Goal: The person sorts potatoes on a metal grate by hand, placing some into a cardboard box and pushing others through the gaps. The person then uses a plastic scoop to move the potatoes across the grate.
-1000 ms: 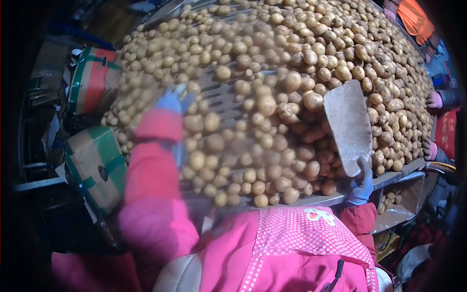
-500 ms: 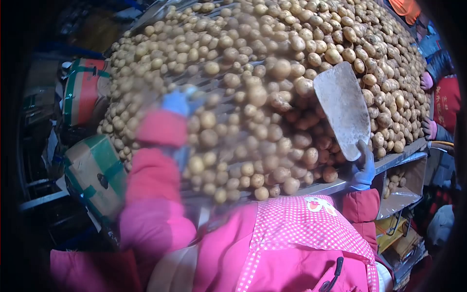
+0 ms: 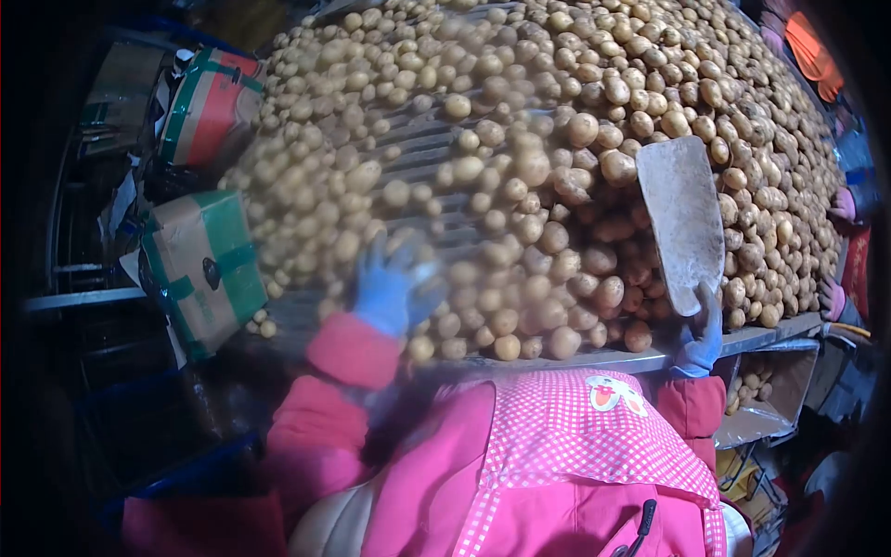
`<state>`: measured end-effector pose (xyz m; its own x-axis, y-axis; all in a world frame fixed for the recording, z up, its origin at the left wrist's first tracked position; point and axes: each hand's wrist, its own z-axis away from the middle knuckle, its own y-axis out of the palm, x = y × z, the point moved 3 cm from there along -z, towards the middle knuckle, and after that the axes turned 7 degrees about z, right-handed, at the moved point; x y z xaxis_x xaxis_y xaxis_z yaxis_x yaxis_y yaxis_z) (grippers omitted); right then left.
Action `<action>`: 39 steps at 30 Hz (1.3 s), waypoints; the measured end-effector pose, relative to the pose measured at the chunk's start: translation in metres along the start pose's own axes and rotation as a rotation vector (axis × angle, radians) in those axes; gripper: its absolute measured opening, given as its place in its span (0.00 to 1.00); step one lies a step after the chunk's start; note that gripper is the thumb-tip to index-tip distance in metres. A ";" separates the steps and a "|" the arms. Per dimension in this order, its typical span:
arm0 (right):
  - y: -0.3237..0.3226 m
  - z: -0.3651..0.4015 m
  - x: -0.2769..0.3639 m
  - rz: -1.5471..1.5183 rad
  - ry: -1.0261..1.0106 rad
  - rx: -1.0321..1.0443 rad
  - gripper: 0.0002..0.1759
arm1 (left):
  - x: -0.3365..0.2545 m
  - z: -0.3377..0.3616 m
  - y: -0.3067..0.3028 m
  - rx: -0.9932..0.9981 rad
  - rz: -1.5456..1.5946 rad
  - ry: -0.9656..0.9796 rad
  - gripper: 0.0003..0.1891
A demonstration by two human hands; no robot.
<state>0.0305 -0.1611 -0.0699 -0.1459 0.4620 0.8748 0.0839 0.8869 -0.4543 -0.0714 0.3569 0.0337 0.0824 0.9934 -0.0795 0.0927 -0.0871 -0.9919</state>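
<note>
Potatoes (image 3: 557, 237) lie heaped over a slatted metal bed (image 3: 422, 153). My left hand (image 3: 390, 288), in a blue glove, is among the potatoes near the front edge. Its fingers are spread, with no grip on any potato that I can see; slight blur softens them. In my right hand (image 3: 701, 343), also gloved in blue, is the narrow lower end of a flat, pale scraper board (image 3: 682, 218). The board stands tilted against the heap, its wide end up, beside a shaded hollow in the potatoes.
A metal rim (image 3: 631, 360) runs along the front. At left are a taped cardboard box (image 3: 204, 269) and a red-and-green box (image 3: 209, 111). An open carton (image 3: 770, 395) with potatoes sits below the rim at right. Another person's hands (image 3: 832, 299) touch the heap's right edge.
My left hand has swept back toward my body, and more slats show behind it. The right hand still grips the board, which stands more upright. The whole view has shifted slightly.
</note>
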 end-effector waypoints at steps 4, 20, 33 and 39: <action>-0.001 0.002 -0.012 -0.082 0.078 0.021 0.42 | 0.048 -0.005 0.018 0.085 -0.050 -0.142 0.23; -0.001 -0.005 0.035 0.424 -0.125 -0.075 0.31 | 0.011 -0.179 0.041 0.165 0.008 -0.023 0.46; 0.004 -0.007 0.041 0.515 -0.141 -0.117 0.37 | -0.175 -0.293 0.097 0.222 0.429 0.164 0.42; 0.002 -0.004 0.029 0.413 0.010 -0.110 0.32 | -0.212 -0.249 0.062 0.493 0.093 0.421 0.38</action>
<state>0.0301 -0.1464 -0.0451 -0.0680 0.7779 0.6247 0.2381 0.6207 -0.7470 0.1639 0.1226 0.0140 0.4592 0.8603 -0.2212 -0.3913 -0.0276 -0.9198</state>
